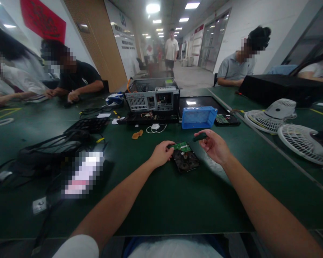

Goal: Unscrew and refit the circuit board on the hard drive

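Observation:
A hard drive [185, 161] lies on the green table in front of me, its green circuit board [181, 146] facing up at the far end. My left hand [162, 153] grips the drive's left far corner between thumb and fingers. In my right hand [211, 144] is a screwdriver [199, 137] with a dark handle, held between thumb and fingers. Its thin shaft points left toward the circuit board. Whether the tip touches a screw is too small to make out.
Beyond the drive stand a blue plastic bin [199, 117] and an opened computer case [152, 98]. Another drive [226, 119] lies right of the bin. White fan parts [270, 116] sit at right; a lit phone [83, 175] and a black bag-like bundle [51, 152] at left. Several people sit around.

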A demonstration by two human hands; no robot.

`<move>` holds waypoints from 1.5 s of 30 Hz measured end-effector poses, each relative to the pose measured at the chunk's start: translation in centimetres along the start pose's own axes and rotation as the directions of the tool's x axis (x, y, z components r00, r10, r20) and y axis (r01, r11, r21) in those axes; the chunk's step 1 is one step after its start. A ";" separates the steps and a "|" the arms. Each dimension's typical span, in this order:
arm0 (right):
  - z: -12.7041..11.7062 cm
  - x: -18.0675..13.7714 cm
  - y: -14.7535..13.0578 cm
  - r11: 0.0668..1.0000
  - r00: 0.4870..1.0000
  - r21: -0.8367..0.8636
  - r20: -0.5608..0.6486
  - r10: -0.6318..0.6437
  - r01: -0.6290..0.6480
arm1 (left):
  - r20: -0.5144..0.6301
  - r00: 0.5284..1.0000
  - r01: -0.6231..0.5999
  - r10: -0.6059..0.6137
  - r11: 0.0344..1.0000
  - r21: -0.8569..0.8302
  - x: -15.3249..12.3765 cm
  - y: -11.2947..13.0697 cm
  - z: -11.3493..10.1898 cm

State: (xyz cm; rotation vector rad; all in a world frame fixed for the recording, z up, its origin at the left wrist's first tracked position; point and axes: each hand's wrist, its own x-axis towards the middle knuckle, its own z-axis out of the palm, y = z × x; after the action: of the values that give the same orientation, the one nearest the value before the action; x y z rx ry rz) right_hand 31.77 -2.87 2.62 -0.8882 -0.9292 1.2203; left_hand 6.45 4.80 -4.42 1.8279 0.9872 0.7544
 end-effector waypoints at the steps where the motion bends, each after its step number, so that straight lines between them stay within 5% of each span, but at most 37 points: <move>1: 0.0 0.0 0.0 1.000 1.000 0.007 -0.001 -0.003 0.003 | 0.001 1.000 -0.002 0.002 1.000 -0.003 0.0 0.0 0.0; 21: 0.8 -0.5 -0.1 0.996 0.997 -0.082 0.064 0.034 -0.029 | -0.002 1.000 0.004 -0.004 1.000 0.015 0.0 0.0 -0.1; 32: 0.4 -0.1 0.3 0.998 0.993 0.013 0.102 0.063 -0.064 | -0.012 1.000 -0.008 0.009 1.000 0.015 -0.2 0.6 0.0; 45: 0.1 0.0 0.4 1.000 0.996 -0.009 0.092 -0.001 0.002 | -0.008 1.000 -0.006 0.006 1.000 0.014 -0.1 0.3 -0.1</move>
State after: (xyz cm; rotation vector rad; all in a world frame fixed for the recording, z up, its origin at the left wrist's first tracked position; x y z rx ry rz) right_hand 31.53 -2.83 2.26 -0.8441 -1.0092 1.2647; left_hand 6.42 4.63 -4.13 1.8422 0.9945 0.7605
